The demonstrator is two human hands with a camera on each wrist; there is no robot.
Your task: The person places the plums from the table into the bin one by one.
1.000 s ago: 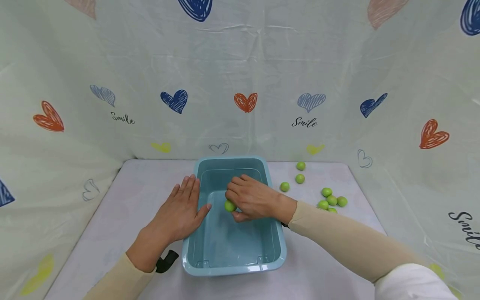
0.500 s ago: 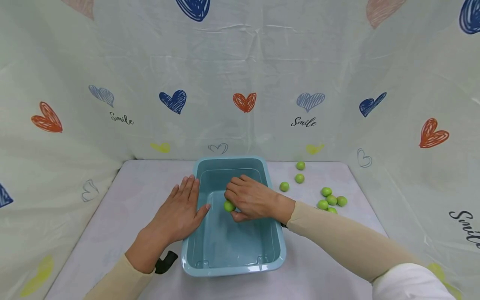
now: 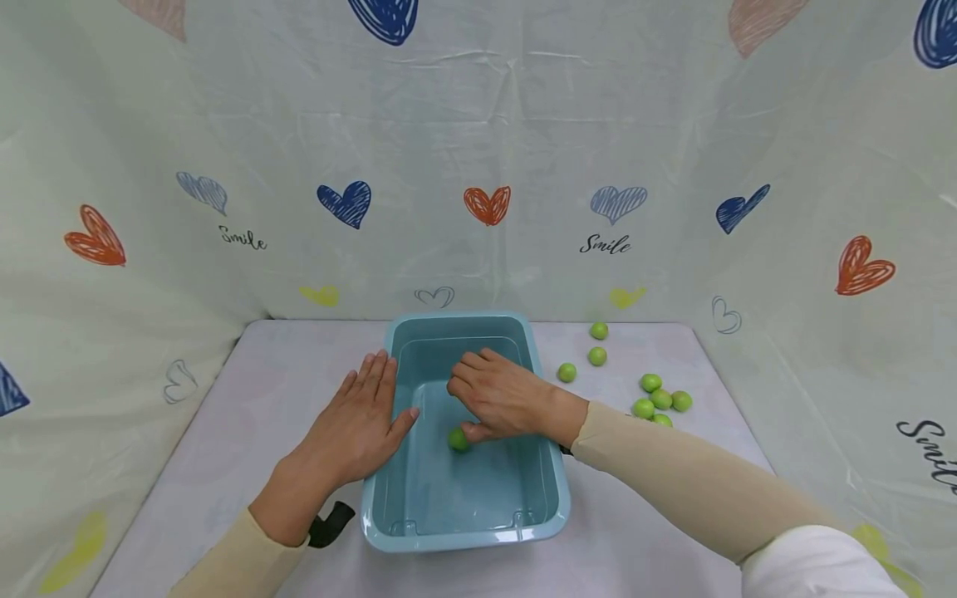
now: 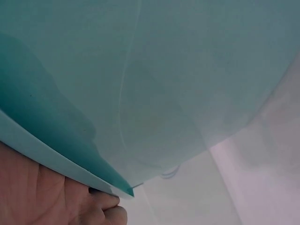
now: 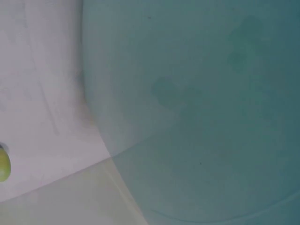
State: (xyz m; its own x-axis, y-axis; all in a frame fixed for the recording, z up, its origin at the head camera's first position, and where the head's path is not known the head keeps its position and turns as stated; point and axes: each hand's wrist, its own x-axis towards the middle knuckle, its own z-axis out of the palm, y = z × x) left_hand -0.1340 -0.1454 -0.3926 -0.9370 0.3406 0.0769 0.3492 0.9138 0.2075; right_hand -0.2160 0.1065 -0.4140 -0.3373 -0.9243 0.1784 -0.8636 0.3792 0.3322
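A light blue plastic basin [image 3: 467,538] stands on the table. My left hand [image 3: 351,415] lies along its left rim with straight fingers, the thumb reaching over the edge; the left wrist view has part of this hand [image 4: 61,197] against the rim. Inside the basin, my right hand [image 3: 504,394] hovers with bent, loosened fingers. A small round green fruit [image 3: 457,441], like a lime, is just below the right thumb, apart from the grasp. In the right wrist view the basin wall [image 5: 187,140] hides the right hand.
Several more green fruits lie on the table right of the basin, among them a back one [image 3: 599,330] and a clustered one [image 3: 661,399]. A white tabletop [image 3: 299,357] carries everything. Behind hangs a heart-printed curtain [image 3: 419,124].
My right fingers have let go of the green fruit, which has dropped below the thumb inside the basin. The left hand and the basin stay in place.
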